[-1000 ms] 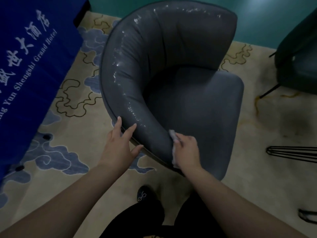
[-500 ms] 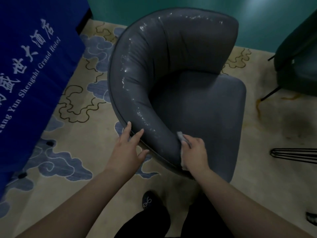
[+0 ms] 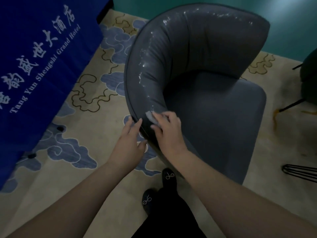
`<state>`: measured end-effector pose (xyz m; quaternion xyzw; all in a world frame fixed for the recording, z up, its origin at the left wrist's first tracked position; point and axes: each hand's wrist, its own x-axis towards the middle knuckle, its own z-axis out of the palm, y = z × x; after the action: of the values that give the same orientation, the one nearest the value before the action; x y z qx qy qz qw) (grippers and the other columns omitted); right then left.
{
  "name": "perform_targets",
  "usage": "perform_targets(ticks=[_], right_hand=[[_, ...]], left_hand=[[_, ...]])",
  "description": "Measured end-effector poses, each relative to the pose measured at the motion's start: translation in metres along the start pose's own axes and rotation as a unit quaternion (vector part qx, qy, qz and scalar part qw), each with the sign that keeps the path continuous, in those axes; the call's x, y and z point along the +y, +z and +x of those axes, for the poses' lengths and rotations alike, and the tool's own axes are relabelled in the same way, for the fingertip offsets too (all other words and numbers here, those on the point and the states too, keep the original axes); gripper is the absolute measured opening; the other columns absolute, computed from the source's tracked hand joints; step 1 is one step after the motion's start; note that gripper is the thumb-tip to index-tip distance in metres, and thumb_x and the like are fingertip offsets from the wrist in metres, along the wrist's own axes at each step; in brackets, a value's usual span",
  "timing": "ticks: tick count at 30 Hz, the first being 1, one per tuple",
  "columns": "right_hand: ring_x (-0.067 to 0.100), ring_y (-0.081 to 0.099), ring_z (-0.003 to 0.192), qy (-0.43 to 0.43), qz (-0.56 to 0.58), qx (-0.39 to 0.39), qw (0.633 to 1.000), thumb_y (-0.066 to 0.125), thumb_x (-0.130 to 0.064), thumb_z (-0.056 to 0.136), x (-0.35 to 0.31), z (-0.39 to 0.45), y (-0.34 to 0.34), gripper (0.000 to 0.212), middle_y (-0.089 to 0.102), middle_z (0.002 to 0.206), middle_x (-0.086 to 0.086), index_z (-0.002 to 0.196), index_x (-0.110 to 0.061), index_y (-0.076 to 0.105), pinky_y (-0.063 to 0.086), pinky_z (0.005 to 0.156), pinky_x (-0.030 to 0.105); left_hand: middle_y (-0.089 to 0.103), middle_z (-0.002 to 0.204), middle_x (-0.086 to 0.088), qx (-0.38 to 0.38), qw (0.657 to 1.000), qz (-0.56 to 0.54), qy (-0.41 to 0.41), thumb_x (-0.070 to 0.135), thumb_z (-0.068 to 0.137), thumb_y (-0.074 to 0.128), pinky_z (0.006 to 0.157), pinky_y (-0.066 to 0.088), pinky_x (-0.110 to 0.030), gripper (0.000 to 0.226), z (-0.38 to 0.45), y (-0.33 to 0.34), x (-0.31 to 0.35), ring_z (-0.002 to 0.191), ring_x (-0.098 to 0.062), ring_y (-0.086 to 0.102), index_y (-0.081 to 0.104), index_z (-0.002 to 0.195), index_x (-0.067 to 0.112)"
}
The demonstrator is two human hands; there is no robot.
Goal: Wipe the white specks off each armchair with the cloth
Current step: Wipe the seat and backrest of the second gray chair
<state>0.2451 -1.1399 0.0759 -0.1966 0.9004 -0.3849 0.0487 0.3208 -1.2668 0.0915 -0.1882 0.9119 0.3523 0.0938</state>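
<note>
- The patterned carpet, beige with blue cloud shapes, fills the floor; more of it shows below the chair than half a second ago, and both black shoes are now in view.
- A blue cloth banner with white lettering hangs at the left, showing more of itself than before.
- The grey armchair sits further right and lower in the view; a line of white specks runs along its curved top edge, ending at the cloth.
- The left hand rests with fingers spread and straight on the outer rim of the armrest, much as earlier.
- The right hand has moved up the armrest toward the left hand; its fingers lie fairly flat, pressing on the cloth.
- The small white cloth lies under those fingers on the armrest top, at the specks' near end.
</note>
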Motion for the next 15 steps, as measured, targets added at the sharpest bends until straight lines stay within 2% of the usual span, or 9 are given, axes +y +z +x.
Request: perform_targets(ticks=[3, 5, 6, 10, 12, 15], right_hand=[[0.026, 0.046, 0.108, 0.004, 0.016, -0.007, 1.000, 0.062, -0.011, 0.090, 0.010, 0.014, -0.002, 0.040, 0.046, 0.120, 0.013, 0.130, -0.013, 0.057, 0.041, 0.093, 0.029], [0.026, 0.049, 0.107, -0.008, 0.023, -0.014, 1.000, 0.063, -0.009, 0.089, 0.025, -0.011, -0.014, 0.040, 0.047, 0.118, 0.012, 0.129, -0.014, 0.058, 0.044, 0.094, 0.035], [0.026, 0.049, 0.106, -0.016, 0.026, -0.014, 0.999, 0.063, -0.011, 0.089, 0.032, -0.028, -0.019, 0.040, 0.047, 0.118, 0.011, 0.128, -0.016, 0.058, 0.044, 0.094, 0.036], [0.019, 0.045, 0.102, -0.034, 0.017, -0.023, 0.999, 0.065, -0.013, 0.084, 0.034, -0.051, -0.023, 0.044, 0.046, 0.116, 0.003, 0.126, -0.025, 0.059, 0.038, 0.089, 0.023], [0.021, 0.046, 0.099, -0.059, 0.016, -0.044, 0.997, 0.068, -0.008, 0.082, 0.022, -0.019, -0.011, 0.043, 0.050, 0.113, 0.008, 0.122, -0.021, 0.063, 0.039, 0.087, 0.025], [0.021, 0.044, 0.103, -0.062, 0.014, -0.044, 0.997, 0.066, -0.007, 0.083, 0.007, 0.046, 0.006, 0.040, 0.050, 0.116, 0.014, 0.122, -0.019, 0.064, 0.035, 0.092, 0.021]], left_hand=[[0.011, 0.161, 0.000, -0.005, 1.000, -0.026, -0.011, 0.026, 0.091, 0.064, 0.116, 0.023, -0.026, 0.079, 0.006, -0.001, 0.003, 0.144, -0.015, 0.024, 0.017, 0.154, 0.024], [0.010, 0.161, 0.000, -0.001, 0.999, -0.040, -0.023, 0.028, 0.088, 0.067, 0.116, 0.027, -0.033, 0.085, 0.007, -0.002, 0.004, 0.143, -0.016, 0.027, 0.014, 0.154, 0.024], [0.008, 0.162, 0.000, 0.001, 0.999, -0.044, -0.031, 0.030, 0.087, 0.068, 0.116, 0.028, -0.033, 0.088, 0.008, -0.002, 0.004, 0.143, -0.016, 0.027, 0.012, 0.154, 0.024], [0.004, 0.162, 0.002, 0.002, 0.996, -0.062, -0.068, 0.032, 0.083, 0.073, 0.114, 0.031, -0.036, 0.098, 0.017, -0.004, 0.005, 0.142, -0.018, 0.029, 0.005, 0.154, 0.026], [0.008, 0.162, 0.003, 0.010, 0.994, -0.077, -0.082, 0.030, 0.082, 0.074, 0.111, 0.036, -0.038, 0.100, 0.024, -0.006, 0.006, 0.139, -0.015, 0.034, 0.005, 0.154, 0.026], [0.021, 0.158, 0.002, 0.025, 0.987, -0.121, -0.104, 0.023, 0.082, 0.074, 0.101, 0.045, -0.029, 0.098, 0.034, -0.010, 0.009, 0.117, -0.007, 0.050, 0.008, 0.155, 0.025]])
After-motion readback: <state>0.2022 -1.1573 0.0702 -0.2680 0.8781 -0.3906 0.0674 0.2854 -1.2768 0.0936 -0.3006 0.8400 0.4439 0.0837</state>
